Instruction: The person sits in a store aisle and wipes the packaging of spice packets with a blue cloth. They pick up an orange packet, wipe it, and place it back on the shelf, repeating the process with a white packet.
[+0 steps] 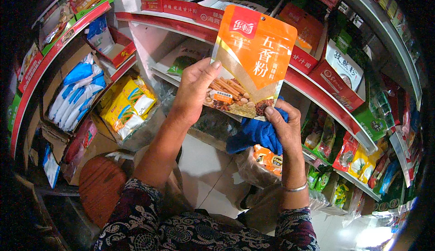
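Observation:
An orange and red spice pouch, printed with pictures of spices, is held up nearly upright before the shelves. My left hand pinches its left edge, thumb on the front. At the lower right corner my right hand grips the pouch with the thumb in front. A blue cloth is bunched in or against the fingers of that same hand, behind and below the pouch. A metal bangle circles the right wrist.
Red-edged shelves with boxed pouches curve around the front and right. Yellow packets and stacked blue-white packets sit at the left. A round reddish-brown stool seat stands lower left, and a plastic bag of orange packets below my right hand.

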Action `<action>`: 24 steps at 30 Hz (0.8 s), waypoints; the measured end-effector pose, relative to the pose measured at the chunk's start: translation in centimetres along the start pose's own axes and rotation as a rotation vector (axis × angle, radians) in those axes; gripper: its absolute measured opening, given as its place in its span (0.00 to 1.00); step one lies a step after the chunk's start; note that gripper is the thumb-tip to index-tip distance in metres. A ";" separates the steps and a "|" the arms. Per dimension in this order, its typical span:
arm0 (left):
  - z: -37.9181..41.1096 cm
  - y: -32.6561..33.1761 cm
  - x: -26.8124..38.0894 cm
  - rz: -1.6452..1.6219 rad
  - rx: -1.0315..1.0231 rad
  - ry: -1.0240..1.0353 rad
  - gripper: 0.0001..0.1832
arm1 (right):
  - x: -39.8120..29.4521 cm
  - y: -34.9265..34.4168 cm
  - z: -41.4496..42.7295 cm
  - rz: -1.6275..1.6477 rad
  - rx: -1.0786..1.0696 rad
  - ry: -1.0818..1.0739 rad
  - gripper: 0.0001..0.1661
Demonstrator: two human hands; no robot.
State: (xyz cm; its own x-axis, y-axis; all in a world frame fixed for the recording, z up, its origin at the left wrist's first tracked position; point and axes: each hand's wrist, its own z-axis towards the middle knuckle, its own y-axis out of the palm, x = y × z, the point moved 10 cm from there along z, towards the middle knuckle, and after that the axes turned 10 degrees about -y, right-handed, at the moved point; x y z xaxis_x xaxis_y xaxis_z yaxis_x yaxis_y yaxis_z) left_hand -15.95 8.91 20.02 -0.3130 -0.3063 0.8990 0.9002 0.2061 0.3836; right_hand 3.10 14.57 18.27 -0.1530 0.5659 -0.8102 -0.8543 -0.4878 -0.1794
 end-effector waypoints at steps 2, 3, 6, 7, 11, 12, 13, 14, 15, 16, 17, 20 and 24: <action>0.1 0.0 -0.1 0.013 0.002 0.021 0.14 | 0.3 0.0 0.0 -0.009 -0.017 -0.007 0.08; 0.1 -0.1 -0.2 0.017 0.006 0.017 0.14 | 0.4 0.0 0.0 -0.013 -0.026 -0.010 0.08; 0.3 -0.3 -0.4 0.007 0.012 0.007 0.14 | 0.9 0.5 -0.4 0.032 -0.044 0.087 0.08; 0.3 -0.3 -0.5 -0.010 0.010 0.004 0.14 | 1.0 0.7 -0.5 0.051 -0.052 0.088 0.08; 0.1 -0.2 -0.6 -0.093 -0.013 -0.015 0.14 | 1.2 0.8 -0.6 0.090 -0.052 0.097 0.08; 0.1 0.0 -0.7 -0.122 -0.025 -0.027 0.14 | 1.3 0.8 -0.7 0.097 -0.037 0.100 0.08; 0.1 0.1 -0.8 -0.150 -0.038 -0.039 0.14 | 1.4 0.8 -0.7 0.103 -0.023 0.103 0.08; 0.1 0.3 -0.8 -0.178 -0.050 -0.051 0.14 | 1.4 0.7 -0.6 0.107 -0.021 0.091 0.08; 0.1 0.5 -0.7 -0.166 -0.072 -0.038 0.14 | 1.3 0.7 -0.6 0.110 -0.020 0.078 0.08; 0.0 0.7 -0.6 -0.154 -0.095 -0.025 0.14 | 1.1 0.7 -0.5 0.112 -0.020 0.066 0.08; 0.0 0.9 -0.5 -0.142 -0.117 -0.012 0.14 | 0.8 0.6 -0.4 0.105 -0.009 0.043 0.08; -0.3 1.2 -0.6 0.060 -0.122 0.005 0.15 | 0.1 0.5 -0.2 0.077 0.016 0.004 0.09; -0.4 1.2 -0.7 0.093 -0.111 -0.008 0.15 | 0.2 0.5 -0.3 0.046 -0.012 0.005 0.09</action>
State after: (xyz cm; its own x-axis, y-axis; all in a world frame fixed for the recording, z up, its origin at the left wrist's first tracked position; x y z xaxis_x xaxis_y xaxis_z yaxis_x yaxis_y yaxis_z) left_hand -14.56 9.00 19.73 -0.2285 -0.2835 0.9313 0.9533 0.1286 0.2731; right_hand 2.80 14.28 17.83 -0.1892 0.5397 -0.8203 -0.8403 -0.5212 -0.1492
